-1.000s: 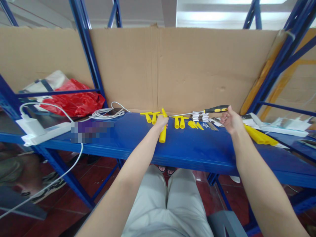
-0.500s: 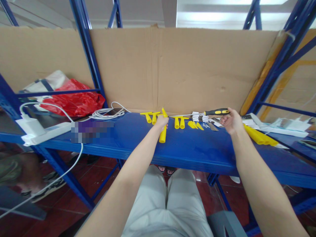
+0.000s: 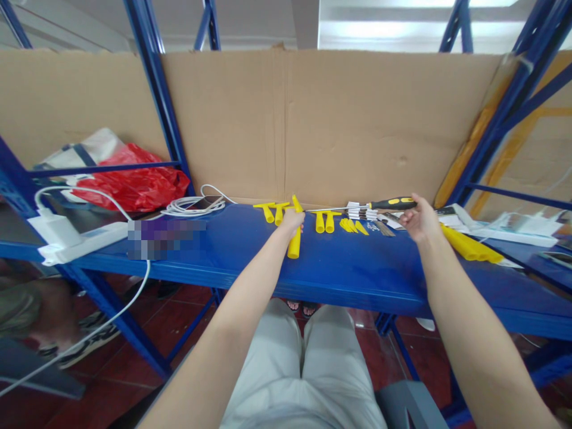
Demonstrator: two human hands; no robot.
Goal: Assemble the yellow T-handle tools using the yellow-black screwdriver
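Observation:
My left hand (image 3: 294, 220) is closed around a yellow plastic T-shaped handle (image 3: 294, 247), its round end pointing toward me. In my right hand (image 3: 420, 219) is a long screwdriver (image 3: 388, 204) with a black and yellow grip, lying almost level. Its thin shaft runs left to the yellow piece, where the tip is hidden at my left hand. Behind the shaft and to its near side lie two more yellow T-shaped pieces (image 3: 329, 223), and two others (image 3: 268, 213) sit left of my left hand. Small flat yellow parts (image 3: 348, 225) rest right of centre, beside small metal pieces (image 3: 384, 228).
Cardboard (image 3: 357, 119) stands along the back of the blue shelf (image 3: 250, 256). At left are a white power strip (image 3: 89, 241), a coiled white cable (image 3: 194, 205) and a red plastic bag (image 3: 138, 179). Long yellow pieces (image 3: 469, 245) lie at right. Another person's leg shows at lower left.
Hardly anything differs. Both hands keep their holds, and the screwdriver stays level against the yellow piece with only a very slight shift of its grip.

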